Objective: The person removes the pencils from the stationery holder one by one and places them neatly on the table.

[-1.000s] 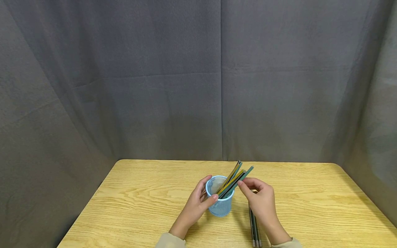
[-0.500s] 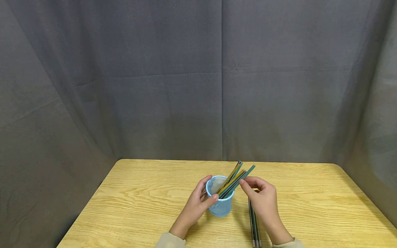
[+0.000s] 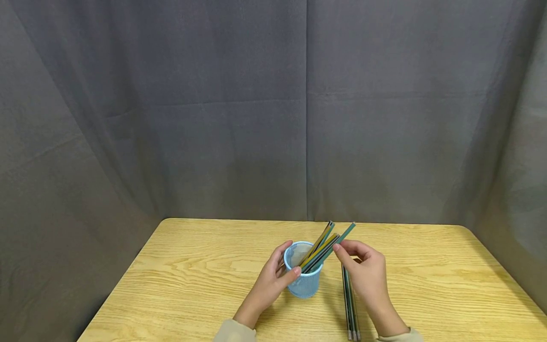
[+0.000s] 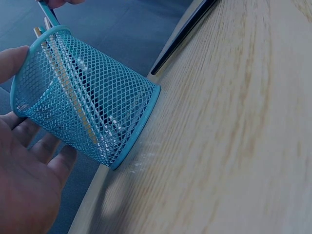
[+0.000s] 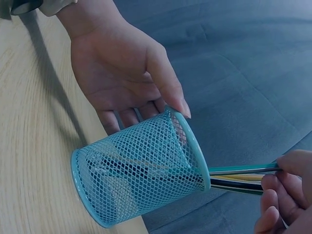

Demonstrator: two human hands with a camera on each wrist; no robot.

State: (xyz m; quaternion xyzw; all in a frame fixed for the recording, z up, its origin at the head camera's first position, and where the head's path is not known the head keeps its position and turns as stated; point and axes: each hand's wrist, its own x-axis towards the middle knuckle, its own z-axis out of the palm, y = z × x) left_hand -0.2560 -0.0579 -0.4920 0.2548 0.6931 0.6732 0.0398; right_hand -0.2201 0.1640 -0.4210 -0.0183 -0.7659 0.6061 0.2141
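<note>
A light-blue mesh pencil cup [image 3: 304,287] stands upright on the table, several pencils leaning from it toward the right. My left hand [image 3: 270,280] holds the cup from its left side, thumb at the rim and fingers round the far side. Between thumb and fingertips, my right hand [image 3: 365,273] pinches a green pencil [image 3: 349,231], whose lower end is still inside the cup. Yellow and dark pencils [image 3: 319,253] rest against the rim beside it. In the right wrist view the green pencil [image 5: 239,169] runs from the mesh to the right fingertips.
Several dark pencils [image 3: 350,308] lie side by side on the wooden table [image 3: 192,275], to the right of the cup and partly under my right hand. A grey curtain [image 3: 231,142] hangs behind the table and along both sides.
My right hand has moved slightly up and to the right, drawing the green pencil a little farther out of the cup. The left hand and the cup stay put.
</note>
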